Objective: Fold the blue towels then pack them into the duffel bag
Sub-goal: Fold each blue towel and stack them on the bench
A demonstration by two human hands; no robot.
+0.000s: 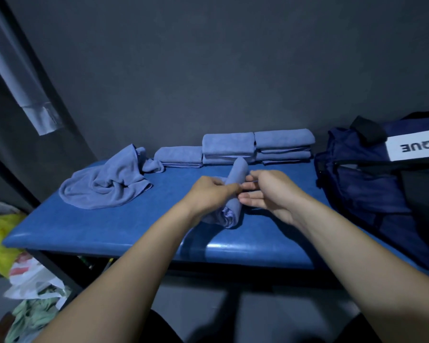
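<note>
At the lower left of the frame, plastic bags [32, 278] lie on the floor beside the blue counter [104, 231]. On the counter's left part sits a crumpled blue towel [104, 184]. Behind the centre, folded towels [235, 149] are stacked against the wall. At the centre, the left hand [208, 194] pinches a narrow folded towel [235, 191], fingers curled on its edge. The right hand [270, 191] touches the same towel with fingers loosely extended; whether it grips is unclear. At the right edge sits the navy duffel bag [372, 184], on the counter.
</note>
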